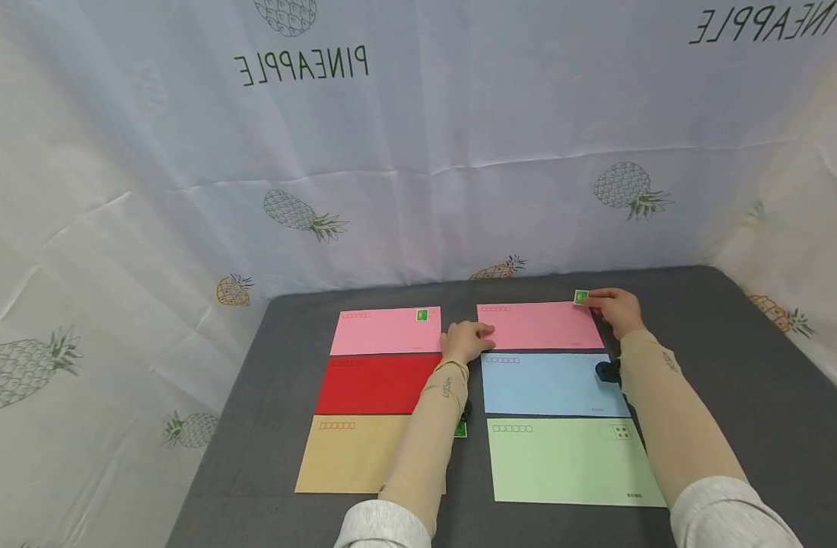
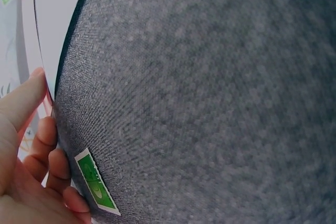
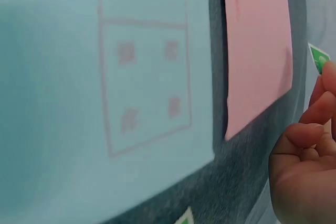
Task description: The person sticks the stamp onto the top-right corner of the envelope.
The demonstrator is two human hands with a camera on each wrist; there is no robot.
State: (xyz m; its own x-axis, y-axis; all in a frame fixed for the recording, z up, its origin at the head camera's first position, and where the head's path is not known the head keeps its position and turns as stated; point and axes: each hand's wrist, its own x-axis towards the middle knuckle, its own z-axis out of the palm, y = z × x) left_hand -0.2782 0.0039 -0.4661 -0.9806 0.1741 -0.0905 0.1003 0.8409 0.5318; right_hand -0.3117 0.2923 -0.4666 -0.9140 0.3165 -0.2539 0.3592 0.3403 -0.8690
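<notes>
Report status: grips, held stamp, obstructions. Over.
Right grip pinching green stamp at far-right corner of right-side pink envelope. Left grip at its left edge. Nothing visibly blocking.

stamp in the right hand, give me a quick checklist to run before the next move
1. Is the stamp gripped: ok, the right hand pinches it.
2. Is it lying flat on the right pink envelope: not ok, it is held up near the upper right corner.
3. Is the left hand at that envelope: ok, at its left edge.
4. Does that hand pinch the edge or just touch it: cannot tell.
5. Is the stamp sticky underneath: cannot tell, underside hidden.
</notes>
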